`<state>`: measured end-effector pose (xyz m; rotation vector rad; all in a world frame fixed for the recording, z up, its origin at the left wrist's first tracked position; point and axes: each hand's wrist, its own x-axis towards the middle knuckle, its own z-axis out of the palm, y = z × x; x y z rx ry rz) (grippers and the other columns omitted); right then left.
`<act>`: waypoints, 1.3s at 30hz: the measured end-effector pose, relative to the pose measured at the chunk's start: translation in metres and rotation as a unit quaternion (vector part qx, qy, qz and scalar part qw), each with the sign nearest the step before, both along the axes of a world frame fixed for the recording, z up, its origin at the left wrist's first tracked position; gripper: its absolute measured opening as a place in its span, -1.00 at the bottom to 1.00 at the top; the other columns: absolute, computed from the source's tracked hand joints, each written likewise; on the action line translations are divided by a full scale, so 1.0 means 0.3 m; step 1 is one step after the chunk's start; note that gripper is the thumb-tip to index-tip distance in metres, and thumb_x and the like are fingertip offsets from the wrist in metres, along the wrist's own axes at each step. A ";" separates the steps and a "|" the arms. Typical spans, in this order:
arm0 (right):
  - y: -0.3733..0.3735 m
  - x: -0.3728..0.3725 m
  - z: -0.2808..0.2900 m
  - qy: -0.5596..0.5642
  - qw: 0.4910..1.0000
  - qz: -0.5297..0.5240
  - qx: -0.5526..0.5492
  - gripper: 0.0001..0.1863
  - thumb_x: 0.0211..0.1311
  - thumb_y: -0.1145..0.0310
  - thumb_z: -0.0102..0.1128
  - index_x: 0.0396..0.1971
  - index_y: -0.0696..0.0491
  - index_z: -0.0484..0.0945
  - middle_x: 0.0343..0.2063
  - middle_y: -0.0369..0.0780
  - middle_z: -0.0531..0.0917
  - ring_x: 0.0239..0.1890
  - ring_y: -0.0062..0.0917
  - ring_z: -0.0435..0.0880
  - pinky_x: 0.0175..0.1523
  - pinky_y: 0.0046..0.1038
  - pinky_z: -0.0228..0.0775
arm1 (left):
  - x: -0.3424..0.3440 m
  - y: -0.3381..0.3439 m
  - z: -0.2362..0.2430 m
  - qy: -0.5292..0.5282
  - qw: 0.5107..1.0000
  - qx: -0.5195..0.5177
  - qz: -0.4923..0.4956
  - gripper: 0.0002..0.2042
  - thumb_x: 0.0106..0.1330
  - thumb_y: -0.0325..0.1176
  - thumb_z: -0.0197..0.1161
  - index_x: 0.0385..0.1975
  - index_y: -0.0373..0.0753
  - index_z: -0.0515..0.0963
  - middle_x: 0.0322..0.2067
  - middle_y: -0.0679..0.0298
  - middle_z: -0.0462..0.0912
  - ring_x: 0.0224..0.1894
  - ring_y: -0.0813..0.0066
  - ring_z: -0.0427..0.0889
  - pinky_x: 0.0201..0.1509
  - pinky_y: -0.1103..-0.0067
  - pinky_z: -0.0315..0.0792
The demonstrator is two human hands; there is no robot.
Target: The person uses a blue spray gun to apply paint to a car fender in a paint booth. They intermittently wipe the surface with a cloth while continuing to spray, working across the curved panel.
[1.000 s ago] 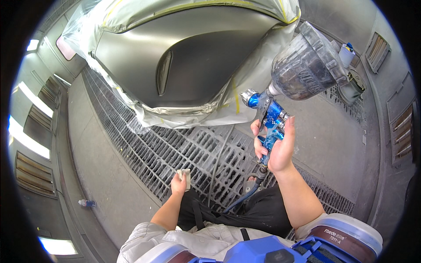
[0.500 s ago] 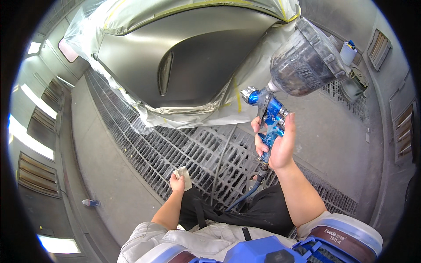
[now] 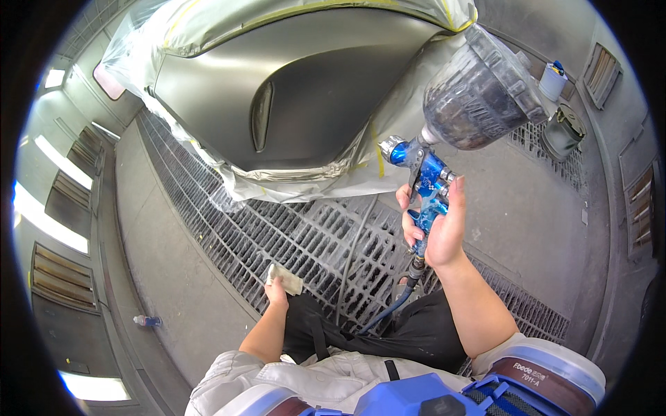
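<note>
My right hand [image 3: 444,225] is wrapped round the handle of a blue spray gun [image 3: 431,173], its nozzle toward the upper left. A large, paint-stained dark cup [image 3: 472,93] sits tilted on top of the gun, and a blue air hose [image 3: 388,310] runs down from the handle past my legs. Low on the left, my left hand [image 3: 277,292] pinches a folded off-white cloth [image 3: 286,279]. Ahead stands a matte dark grey car body panel [image 3: 319,90] with a slot-like recess, bordered by masking film [image 3: 298,191] and yellow tape. The gun is apart from the panel.
Floor grating [image 3: 312,236] stretches beneath the panel and round my feet. A bottle [image 3: 147,321] lies on the floor at left. A metal drum [image 3: 563,132] and a white bucket [image 3: 553,82] stand at far right. Louvred vents [image 3: 64,277] and lights line the walls.
My left hand has shifted slightly left, and the cloth in it has turned toward level. The spray gun and its cup have moved a little to the left in my right hand.
</note>
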<state>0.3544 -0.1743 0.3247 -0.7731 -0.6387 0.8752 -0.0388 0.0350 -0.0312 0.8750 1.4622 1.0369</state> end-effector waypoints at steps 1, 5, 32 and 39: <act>0.000 -0.001 0.001 0.001 1.000 0.001 -0.001 -0.15 0.52 -0.45 -0.35 0.01 0.17 0.41 -0.31 -0.17 0.58 -0.73 -0.69 0.32 -0.64 -0.59 0.24 | -0.005 0.004 -0.006 0.000 1.000 -0.011 0.003 -0.64 0.26 -0.42 0.26 0.06 -0.31 0.61 -0.10 0.24 0.71 -0.05 0.37 0.66 0.10 0.45 0.49; 0.000 -0.010 0.010 0.002 1.000 -0.015 -0.012 -0.12 0.50 -0.48 -0.36 -0.03 0.19 0.43 -0.31 -0.17 0.58 -0.75 -0.70 0.31 -0.66 -0.59 0.22 | -0.009 0.017 -0.021 -0.054 0.997 -0.027 0.040 -0.55 0.33 -0.47 0.18 0.25 -0.26 0.51 0.10 0.23 0.65 0.15 0.28 0.62 0.29 0.39 0.45; 0.000 -0.007 0.018 -0.003 1.000 -0.004 -0.002 -0.15 0.51 -0.46 -0.35 -0.06 0.17 0.45 -0.31 -0.18 0.58 -0.72 -0.69 0.33 -0.63 -0.58 0.24 | -0.003 -0.002 -0.002 0.001 0.998 0.030 0.053 -0.64 0.40 -0.52 0.20 0.19 -0.24 0.52 0.01 0.22 0.69 0.03 0.33 0.69 0.14 0.41 0.54; 0.002 -0.011 0.016 -0.003 1.000 -0.006 0.006 -0.13 0.51 -0.46 -0.35 -0.04 0.19 0.45 -0.31 -0.18 0.58 -0.73 -0.68 0.32 -0.63 -0.57 0.24 | 0.030 -0.019 0.063 -0.032 0.999 0.026 -0.007 -0.72 0.46 -0.34 0.35 0.08 -0.29 0.62 -0.03 0.28 0.75 -0.02 0.43 0.72 0.10 0.46 0.56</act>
